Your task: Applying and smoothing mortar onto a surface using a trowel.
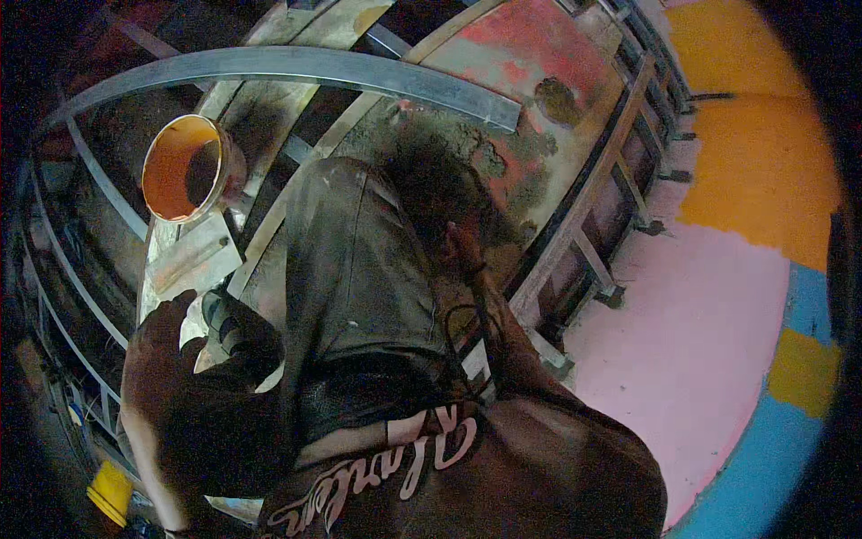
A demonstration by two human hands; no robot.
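My left hand (166, 337) is at the left, in shadow. Its fingers are apart on the pale plank, near the lower edge of a flat light plate (193, 256) with a brown strip across it; I cannot tell if they touch. Just beyond the plate stands a round bucket (184, 168), orange inside, with dark contents low in it. My right forearm reaches forward past my bent knee. The right hand (461, 244) is deep in shadow over a rough, dark-smeared panel (521, 67) with red patches. Its fingers and anything in them are hidden in the dark.
A curved grey metal bar (296, 65) arches across the far side, with more ribs at the left. A metal frame (593, 202) runs along the right of the panel. Beyond it lies a pink, orange and blue painted surface (678, 332). Something yellow (109, 492) is at lower left.
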